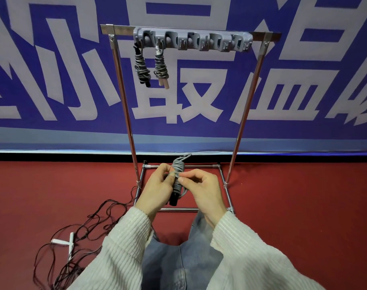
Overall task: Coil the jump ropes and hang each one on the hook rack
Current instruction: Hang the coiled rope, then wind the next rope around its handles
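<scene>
Both hands round the coiled grey rope.

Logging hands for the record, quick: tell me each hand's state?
Left hand: grips the rope bundle.
Right hand: pinches the rope's cord.

The stand is shiny polished metal tube. The hook rack looks like matt grey plastic. The coiled rope has a smooth rubbery grey cord. The sleeves are ribbed cream corduroy cloth. The floor is matt red carpet.
</scene>
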